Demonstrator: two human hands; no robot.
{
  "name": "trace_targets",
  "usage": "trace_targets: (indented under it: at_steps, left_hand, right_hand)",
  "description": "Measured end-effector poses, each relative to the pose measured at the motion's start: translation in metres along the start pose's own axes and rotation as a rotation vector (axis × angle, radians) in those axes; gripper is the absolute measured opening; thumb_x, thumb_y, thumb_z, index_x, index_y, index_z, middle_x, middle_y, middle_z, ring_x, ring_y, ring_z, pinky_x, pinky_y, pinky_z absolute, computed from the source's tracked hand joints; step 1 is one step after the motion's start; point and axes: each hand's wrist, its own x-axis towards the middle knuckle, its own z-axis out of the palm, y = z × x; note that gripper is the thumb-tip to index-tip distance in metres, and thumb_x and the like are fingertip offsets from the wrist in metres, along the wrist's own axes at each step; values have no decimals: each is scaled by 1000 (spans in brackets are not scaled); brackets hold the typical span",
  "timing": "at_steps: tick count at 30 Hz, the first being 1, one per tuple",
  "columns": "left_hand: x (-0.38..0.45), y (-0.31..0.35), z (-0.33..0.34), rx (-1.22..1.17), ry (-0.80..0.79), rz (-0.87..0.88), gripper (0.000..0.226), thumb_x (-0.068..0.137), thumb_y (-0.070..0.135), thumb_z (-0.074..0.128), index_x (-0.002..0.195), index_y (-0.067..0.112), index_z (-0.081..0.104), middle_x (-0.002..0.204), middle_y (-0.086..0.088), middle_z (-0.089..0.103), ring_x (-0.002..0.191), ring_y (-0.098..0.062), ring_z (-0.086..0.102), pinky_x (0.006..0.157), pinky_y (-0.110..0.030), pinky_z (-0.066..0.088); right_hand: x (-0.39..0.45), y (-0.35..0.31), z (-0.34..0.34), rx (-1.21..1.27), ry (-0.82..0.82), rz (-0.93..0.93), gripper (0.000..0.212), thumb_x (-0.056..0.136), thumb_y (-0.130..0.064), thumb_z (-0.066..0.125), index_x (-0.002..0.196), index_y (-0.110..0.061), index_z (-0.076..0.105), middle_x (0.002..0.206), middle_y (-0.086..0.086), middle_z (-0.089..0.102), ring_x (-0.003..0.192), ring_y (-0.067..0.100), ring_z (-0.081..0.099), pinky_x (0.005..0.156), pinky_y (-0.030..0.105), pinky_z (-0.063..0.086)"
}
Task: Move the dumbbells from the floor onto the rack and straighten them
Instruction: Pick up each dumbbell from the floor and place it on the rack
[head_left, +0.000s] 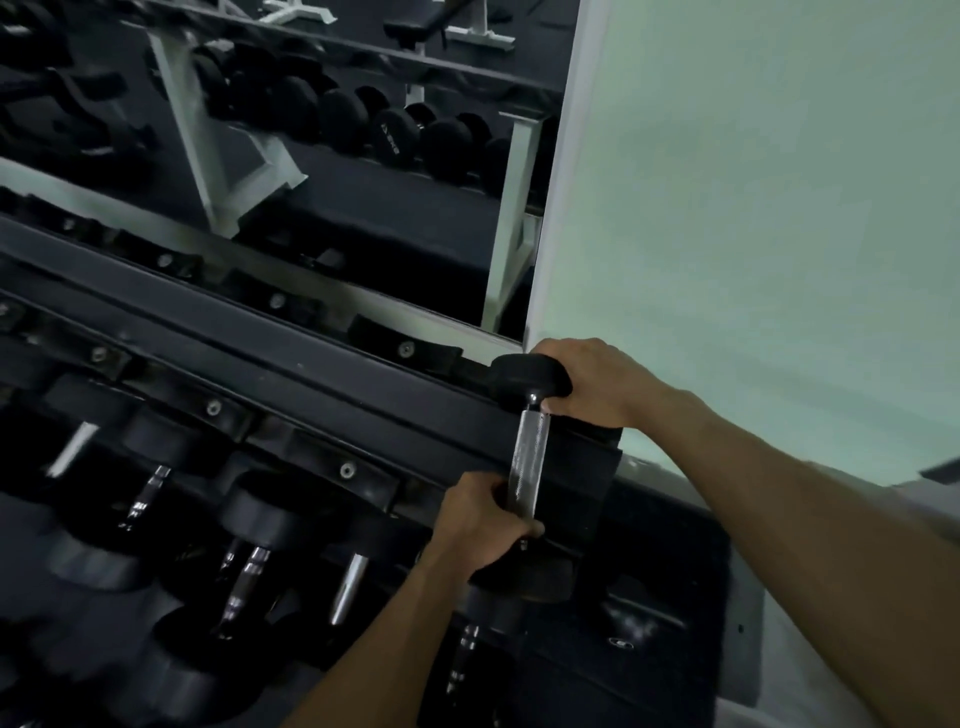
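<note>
A black dumbbell (529, 457) with a knurled silver handle lies across the right end of the rack's top tier (311, 358). My right hand (597, 384) wraps over its far head. My left hand (480, 522) grips the near end of the handle, just above the near head. Lower tiers hold several more black dumbbells (249, 525) with chrome handles, some at skewed angles.
A wall mirror (337, 171) behind the rack reflects a white-framed rack and more dumbbells. A pale green wall (779, 208) stands to the right. Empty black saddles (405, 348) with bolts run leftward along the top tier.
</note>
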Motion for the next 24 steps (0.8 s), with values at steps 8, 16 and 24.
trace_targets:
  at_steps: [8,16,24]
  left_hand:
    - [-19,-5,-21,-24,125,96,28,81,33,72,104,17,71,97,6,73,91,-4,65,72,-14,43]
    - [-79,-56,-88,105,282,65,36,86,42,64,114,20,66,106,8,70,98,-11,64,88,-30,51]
    - [-196,-149,-155,152,517,-38,26,86,37,61,105,21,67,104,0,69,102,-20,63,82,-31,50]
  right_hand:
    - [-4,-26,-10,-57,22,13,69,81,-38,70,142,-25,42,133,3,51,118,26,54,97,40,45]
    - [0,-128,-6,-108,26,-224,66,88,-43,65,145,-23,39,139,2,48,126,25,48,102,40,43]
    - [-19,-289,47,-203,-51,-509,71,89,-44,64,149,-20,34,148,3,43,136,25,41,107,40,40]
